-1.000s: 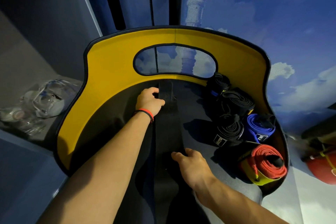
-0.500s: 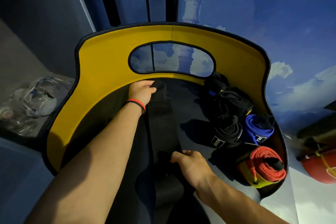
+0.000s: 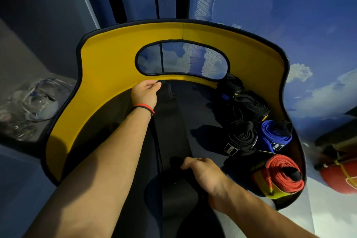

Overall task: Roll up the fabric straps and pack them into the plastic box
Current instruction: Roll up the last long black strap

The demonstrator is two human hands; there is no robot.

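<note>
Black strap [image 3: 170,133]: lies flat and long down the middle of the dark seat, from the near edge to the foot of the yellow back [image 3: 108,63]; not yet rolled.
Right hand [image 3: 204,174]: nearest to me, fingers [image 3: 190,162] curled down onto the strap's near stretch, gripping it.
Handling: looks like light, limp woven cloth with no stiffness. I'd expect it to sag and skew unless kept taut. Best taken at the very tip, edges squared, and wound tight from there.
Red roll [image 3: 284,176]: wound, at the seat's right edge.
Blue roll [image 3: 276,135], black rolls [image 3: 243,137]: farther along that side, bunched together.
Left hand [image 3: 144,94]: at the far end, thumb and forefinger pinching the strap's tip.
Clear plastic [image 3: 36,98]: off left, well apart from the strap. I cannot tell whether it is the box.
</note>
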